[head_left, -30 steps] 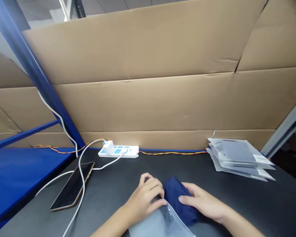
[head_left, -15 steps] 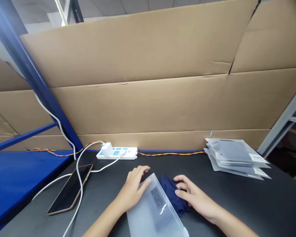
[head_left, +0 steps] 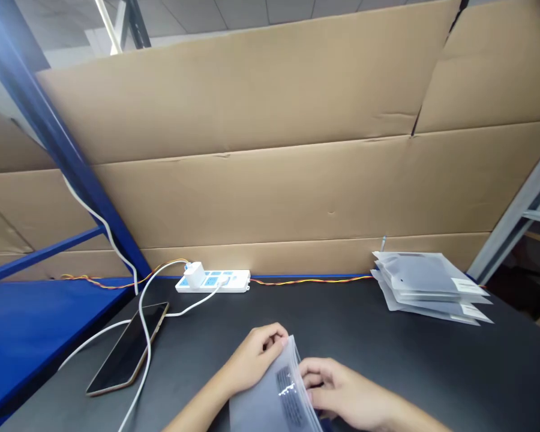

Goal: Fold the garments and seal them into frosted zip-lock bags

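Note:
A frosted plastic zip bag (head_left: 265,402) with a block of dark print lies at the front of the black table, tilted to one side. My left hand (head_left: 256,357) pinches its upper corner between thumb and fingers. At the bag's right-hand edge, my right hand (head_left: 342,390) is closed, its fingertips on the edge of the opening. Only a sliver of navy blue cloth (head_left: 326,425) shows below the right hand; the rest is hidden by the hand and bag.
Several similar plastic bags (head_left: 425,282) are stacked at the back right. A white power strip (head_left: 234,281) with a plugged-in charger stands against the cardboard wall (head_left: 297,192). On the left lies a dark tablet (head_left: 126,354), a white cable (head_left: 147,336) crossing over it.
My left hand has closed on the bag's corner. My right hand has moved left and down from the navy cloth to the bag's edge. Less of the cloth shows now.

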The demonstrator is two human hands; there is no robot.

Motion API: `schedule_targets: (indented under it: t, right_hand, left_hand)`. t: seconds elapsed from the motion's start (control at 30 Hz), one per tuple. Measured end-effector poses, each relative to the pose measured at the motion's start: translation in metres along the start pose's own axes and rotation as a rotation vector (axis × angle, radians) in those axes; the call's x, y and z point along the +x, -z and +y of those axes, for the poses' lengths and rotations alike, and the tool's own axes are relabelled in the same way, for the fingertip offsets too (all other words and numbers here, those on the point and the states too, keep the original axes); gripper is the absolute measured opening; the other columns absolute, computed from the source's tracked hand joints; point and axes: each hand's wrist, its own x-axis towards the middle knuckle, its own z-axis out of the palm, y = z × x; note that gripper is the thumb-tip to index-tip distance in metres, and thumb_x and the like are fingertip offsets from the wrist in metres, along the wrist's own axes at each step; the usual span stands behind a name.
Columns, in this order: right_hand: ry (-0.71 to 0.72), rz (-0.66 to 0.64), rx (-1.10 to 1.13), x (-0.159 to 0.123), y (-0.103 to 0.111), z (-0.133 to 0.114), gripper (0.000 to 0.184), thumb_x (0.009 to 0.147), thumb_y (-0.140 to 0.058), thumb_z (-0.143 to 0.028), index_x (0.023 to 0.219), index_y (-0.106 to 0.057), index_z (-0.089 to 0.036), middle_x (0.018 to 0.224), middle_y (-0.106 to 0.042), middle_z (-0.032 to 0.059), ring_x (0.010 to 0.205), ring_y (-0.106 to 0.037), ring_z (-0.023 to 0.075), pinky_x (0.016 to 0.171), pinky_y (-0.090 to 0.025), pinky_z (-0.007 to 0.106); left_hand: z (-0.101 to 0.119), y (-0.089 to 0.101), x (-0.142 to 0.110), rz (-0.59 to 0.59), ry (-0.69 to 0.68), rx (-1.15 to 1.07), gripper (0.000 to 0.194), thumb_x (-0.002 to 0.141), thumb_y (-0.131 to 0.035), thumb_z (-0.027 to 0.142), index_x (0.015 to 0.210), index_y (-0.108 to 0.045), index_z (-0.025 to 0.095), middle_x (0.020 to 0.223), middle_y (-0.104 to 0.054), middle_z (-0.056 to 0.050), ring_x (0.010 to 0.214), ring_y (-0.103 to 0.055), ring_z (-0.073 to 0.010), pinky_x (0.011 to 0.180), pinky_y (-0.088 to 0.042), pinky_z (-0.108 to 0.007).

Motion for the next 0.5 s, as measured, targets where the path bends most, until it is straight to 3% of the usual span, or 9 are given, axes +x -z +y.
schedule_targets:
  t: [0.07, 0.17, 0.27, 0.33, 0.43, 0.5]
  right_hand:
    - [0.029, -0.12, -0.047, -0.006, 0.001, -0.008, 0.034, 0.087, -0.067, -0.041, 0.118, -0.068, -0.027, 0.11, -0.072, 0.0034, 0.095, -0.065, 0.0188, 0.082, -0.047, 0.028]
    - [0.127, -0.28, -0.217, -0.017, -0.001, -0.021, 0.045, 0.095, -0.054, -0.053, 0.135, -0.059, -0.033, 0.133, -0.064, 0.0023, 0.124, -0.056, 0.0244, 0.105, -0.04, 0.035]
    - [0.163, -0.322, -0.342, -0.023, -0.005, -0.026, 0.05, 0.096, -0.049, -0.056, 0.141, -0.053, -0.033, 0.137, -0.061, 0.0029, 0.128, -0.054, 0.0258, 0.108, -0.04, 0.036]
    - [0.214, -0.211, -0.403, -0.023, -0.004, -0.023, 0.054, 0.092, -0.059, -0.052, 0.142, -0.051, -0.031, 0.142, -0.057, 0.005, 0.131, -0.051, 0.0273, 0.111, -0.037, 0.038]
    - [0.343, 0.207, -0.501, -0.016, 0.007, -0.013, 0.058, 0.087, -0.068, -0.041, 0.14, -0.05, -0.03, 0.15, -0.046, 0.0076, 0.137, -0.042, 0.0286, 0.116, -0.029, 0.043]
    - [0.374, 0.368, -0.466, -0.007, 0.021, -0.007, 0.045, 0.089, -0.065, -0.039, 0.132, -0.054, -0.028, 0.136, -0.057, 0.0091, 0.125, -0.052, 0.0271, 0.108, -0.038, 0.043]
  left_hand:
    - [0.0, 0.003, 0.0, -0.014, -0.005, -0.005, 0.029, 0.099, -0.05, 0.04, 0.085, -0.063, 0.018, 0.075, -0.058, 0.002, 0.071, -0.051, -0.0146, 0.067, -0.04, -0.024]
    - [-0.004, 0.004, 0.001, 0.063, 0.018, -0.045, 0.03, 0.098, -0.051, 0.041, 0.081, -0.06, 0.018, 0.071, -0.052, 0.003, 0.066, -0.047, -0.0135, 0.062, -0.038, -0.023]
    - [-0.01, 0.002, 0.004, 0.127, 0.022, -0.071, 0.03, 0.097, -0.051, 0.043, 0.082, -0.059, 0.018, 0.071, -0.051, 0.003, 0.063, -0.045, -0.0131, 0.059, -0.037, -0.022]
    - [-0.014, 0.002, 0.005, 0.212, 0.003, -0.112, 0.03, 0.097, -0.052, 0.045, 0.082, -0.058, 0.019, 0.073, -0.051, 0.003, 0.065, -0.046, -0.0137, 0.06, -0.038, -0.022]
    - [-0.015, 0.006, 0.004, 0.468, 0.012, -0.259, 0.029, 0.096, -0.053, 0.048, 0.085, -0.056, 0.021, 0.076, -0.05, 0.004, 0.071, -0.048, -0.0148, 0.068, -0.041, -0.022]
    - [-0.012, 0.011, 0.003, 0.59, 0.04, -0.433, 0.028, 0.095, -0.055, 0.05, 0.089, -0.056, 0.023, 0.082, -0.054, 0.003, 0.075, -0.05, -0.0149, 0.071, -0.042, -0.021]
